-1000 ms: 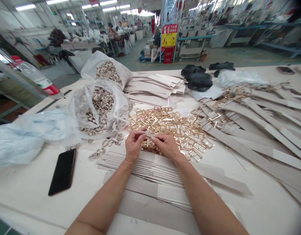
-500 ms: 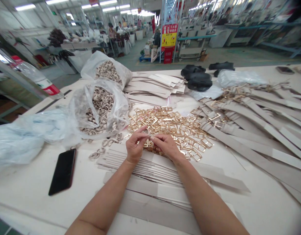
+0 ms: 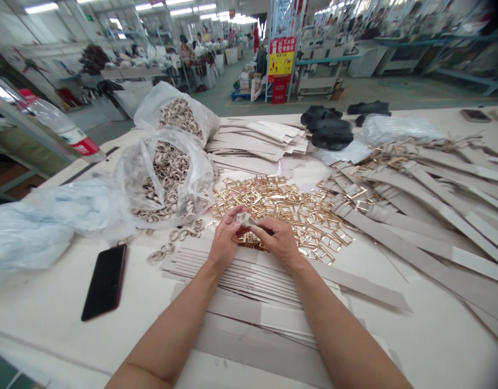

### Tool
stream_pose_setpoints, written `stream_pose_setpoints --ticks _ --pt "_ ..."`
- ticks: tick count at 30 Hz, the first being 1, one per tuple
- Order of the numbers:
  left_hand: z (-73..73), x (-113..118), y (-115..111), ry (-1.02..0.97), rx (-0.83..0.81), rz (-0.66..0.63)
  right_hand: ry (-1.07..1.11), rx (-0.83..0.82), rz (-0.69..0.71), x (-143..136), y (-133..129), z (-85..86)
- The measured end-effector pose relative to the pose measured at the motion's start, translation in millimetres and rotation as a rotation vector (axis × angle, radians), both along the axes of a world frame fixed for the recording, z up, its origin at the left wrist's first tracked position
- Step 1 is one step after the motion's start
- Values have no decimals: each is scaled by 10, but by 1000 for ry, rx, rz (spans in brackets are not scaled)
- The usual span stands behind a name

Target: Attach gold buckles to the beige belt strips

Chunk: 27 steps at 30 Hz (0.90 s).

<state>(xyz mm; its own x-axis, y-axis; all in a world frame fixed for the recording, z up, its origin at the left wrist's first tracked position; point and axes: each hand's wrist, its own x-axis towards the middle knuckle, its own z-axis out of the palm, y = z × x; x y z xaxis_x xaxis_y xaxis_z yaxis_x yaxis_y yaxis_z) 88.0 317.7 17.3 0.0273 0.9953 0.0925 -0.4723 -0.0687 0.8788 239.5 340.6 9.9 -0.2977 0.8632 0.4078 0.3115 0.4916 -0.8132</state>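
My left hand (image 3: 225, 240) is closed, its fingertips pinching a small beige loop (image 3: 243, 218) above the gold buckles. Opposite it, my right hand (image 3: 278, 240) is closed on a grey-beige strap (image 3: 265, 229), whose end meets the loop; whether it passes through is too small to tell. Under both hands lie a heap of gold rectangular buckles (image 3: 314, 216) and a row of flat strap pieces (image 3: 208, 270). More beige loops (image 3: 170, 167) fill an open clear plastic bag (image 3: 125, 183) to the left.
A black phone (image 3: 103, 282) lies at the left. Straps with buckles (image 3: 419, 216) are piled at the right. At the back are stacked strips (image 3: 249, 143), a second bag of loops (image 3: 180, 116) and black bundles (image 3: 330, 134). A plastic bottle (image 3: 65, 127) leans at the far left.
The loop in my left fingers has turned, and the strap end now shows between my hands. My right hand has shifted slightly, its fingers now curled round the strap.
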Motion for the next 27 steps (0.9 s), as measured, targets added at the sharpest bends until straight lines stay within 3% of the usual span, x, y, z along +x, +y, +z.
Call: stream_pose_setpoints --ticks 5,9,14,16,20,23,27 --pt "-38 12 -5 63 -48 -76 18 -11 -7 19 10 11" --pt "-34 -40 -10 293 -19 -123 -23 17 36 35 0 45" --pt "7 -173 16 497 -5 -54 -177 90 16 13 -16 58" --pt "-8 -232 50 466 -41 48 -172 3 78 52 3 74" --pt "-53 -263 105 265 -99 225 -144 -338 193 196 56 108" --pt "-64 -162 90 201 -159 137 -79 -428 187 235 68 109" --pt "-43 -76 39 199 -206 -17 -52 -358 176 202 61 105"
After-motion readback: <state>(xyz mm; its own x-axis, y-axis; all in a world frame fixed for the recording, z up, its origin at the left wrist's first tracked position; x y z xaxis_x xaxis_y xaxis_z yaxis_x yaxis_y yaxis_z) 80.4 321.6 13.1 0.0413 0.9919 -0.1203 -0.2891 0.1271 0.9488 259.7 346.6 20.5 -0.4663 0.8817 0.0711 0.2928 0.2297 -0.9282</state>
